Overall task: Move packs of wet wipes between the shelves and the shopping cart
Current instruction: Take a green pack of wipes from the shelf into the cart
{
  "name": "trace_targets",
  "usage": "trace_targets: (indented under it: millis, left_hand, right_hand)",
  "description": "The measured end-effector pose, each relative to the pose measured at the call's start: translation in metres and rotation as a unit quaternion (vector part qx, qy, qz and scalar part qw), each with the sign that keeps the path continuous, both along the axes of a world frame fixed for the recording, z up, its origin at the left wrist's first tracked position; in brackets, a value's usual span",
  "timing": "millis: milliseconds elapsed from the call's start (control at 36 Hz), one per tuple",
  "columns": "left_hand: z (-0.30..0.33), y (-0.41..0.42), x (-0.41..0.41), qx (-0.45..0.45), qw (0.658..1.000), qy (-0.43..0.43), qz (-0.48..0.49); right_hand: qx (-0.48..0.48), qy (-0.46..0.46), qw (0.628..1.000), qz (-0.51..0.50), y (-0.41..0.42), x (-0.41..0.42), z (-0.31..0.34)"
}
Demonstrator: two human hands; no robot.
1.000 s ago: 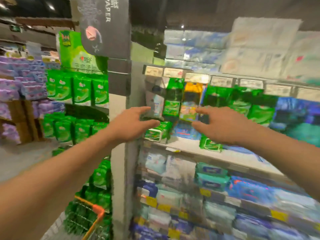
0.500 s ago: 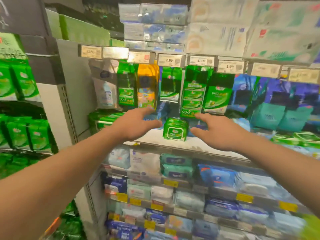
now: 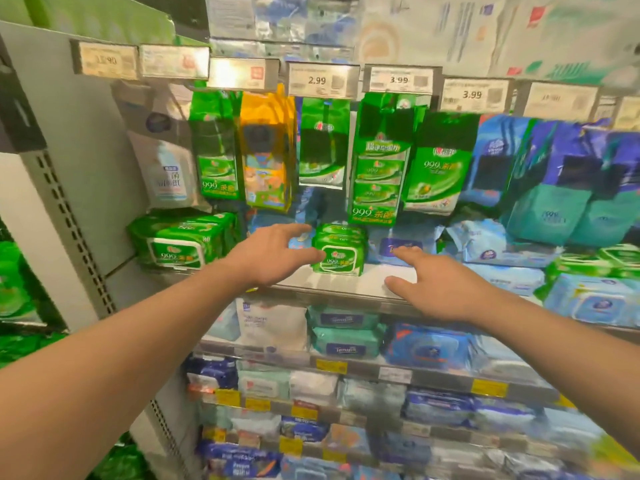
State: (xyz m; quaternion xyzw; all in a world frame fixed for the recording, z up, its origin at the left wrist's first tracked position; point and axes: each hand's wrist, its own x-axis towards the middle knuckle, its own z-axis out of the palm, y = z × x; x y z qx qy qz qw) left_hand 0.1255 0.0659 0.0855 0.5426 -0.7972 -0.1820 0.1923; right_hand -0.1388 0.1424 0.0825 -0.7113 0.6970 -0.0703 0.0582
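A small stack of green wet wipe packs (image 3: 341, 251) stands on the white shelf (image 3: 349, 284) in the middle. My left hand (image 3: 273, 252) reaches in from the left, fingers spread, its thumb tip touching or nearly touching the stack's left side. On the right my right hand (image 3: 438, 289) hovers open over the shelf's front edge, a short way from the stack. Neither hand holds anything. A larger green wipe pack (image 3: 180, 242) lies at the shelf's left end. No shopping cart is in view.
Green, yellow and blue packs (image 3: 375, 174) hang from hooks above the shelf under price tags (image 3: 322, 81). Blue and teal wipe packs (image 3: 346, 336) fill the lower shelves. Blue packs (image 3: 588, 299) crowd the shelf's right side. A grey upright panel (image 3: 79, 168) bounds the left.
The view has swung right and closer to the shelf. Both hands have moved forward toward the green stack, the left one coming up against its side.
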Motion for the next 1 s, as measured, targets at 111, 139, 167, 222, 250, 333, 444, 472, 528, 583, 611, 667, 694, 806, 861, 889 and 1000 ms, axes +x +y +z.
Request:
trace_targets:
  millis: [111,139,167,222,250,333,444,472,528,583,611,667,694,806,861,889,1000]
  left_hand:
    - [-0.009,-0.026,0.006,0.017,0.999,0.034,-0.023]
    - [-0.012,-0.034,0.007,0.025,0.998,0.039,-0.029]
    - [-0.015,-0.041,0.008,0.033,0.998,0.041,-0.036]
    - [-0.021,-0.056,0.010,0.046,0.997,0.041,-0.045]
    - [-0.024,-0.062,0.011,0.056,0.996,0.045,-0.049]
    - [-0.029,-0.080,0.012,0.085,0.993,0.058,-0.059]
    - [-0.037,-0.098,0.007,0.086,0.992,0.050,-0.083]
    - [-0.039,-0.102,0.006,0.084,0.991,0.051,-0.085]
    - [-0.042,-0.109,0.003,0.077,0.992,0.051,-0.089]
    - [-0.046,-0.115,0.001,0.073,0.992,0.048,-0.093]
    - [-0.048,-0.118,0.000,0.072,0.992,0.049,-0.095]
    - [-0.053,-0.125,-0.002,0.070,0.992,0.055,-0.094]
    - [-0.056,-0.128,-0.003,0.069,0.992,0.058,-0.090]
    - [-0.062,-0.133,-0.010,0.092,0.989,0.086,-0.075]
    - [-0.065,-0.136,-0.014,0.099,0.988,0.103,-0.063]
    - [-0.067,-0.138,-0.016,0.102,0.987,0.109,-0.058]
    - [-0.075,-0.147,-0.022,0.109,0.984,0.133,-0.046]
  right_hand:
    - [0.008,-0.001,1.000,-0.024,-0.015,0.007,-0.002]
    - [0.012,-0.001,1.000,-0.029,-0.019,0.010,-0.003]
    - [0.016,-0.001,0.999,-0.035,-0.023,0.012,-0.004]
    - [0.021,-0.002,0.999,-0.049,-0.033,0.016,-0.006]
    - [0.021,-0.002,0.998,-0.054,-0.037,0.019,-0.008]
    - [0.019,-0.004,0.998,-0.064,-0.048,0.024,-0.013]
    - [0.026,-0.007,0.997,-0.075,-0.057,0.025,-0.020]
    - [0.027,-0.010,0.997,-0.077,-0.059,0.024,-0.022]
    - [0.029,-0.016,0.996,-0.080,-0.065,0.022,-0.024]
    - [0.030,-0.019,0.996,-0.082,-0.071,0.020,-0.025]
    - [0.030,-0.022,0.996,-0.084,-0.074,0.019,-0.025]
    - [0.029,-0.029,0.995,-0.086,-0.083,0.017,-0.026]
    - [0.028,-0.032,0.995,-0.088,-0.087,0.017,-0.027]
    - [0.033,-0.052,0.994,-0.095,-0.102,0.018,-0.030]
    - [0.038,-0.058,0.993,-0.096,-0.108,0.017,-0.033]
    - [0.039,-0.066,0.993,-0.094,-0.110,0.016,-0.035]
    - [0.047,-0.107,0.990,-0.079,-0.115,0.005,-0.041]
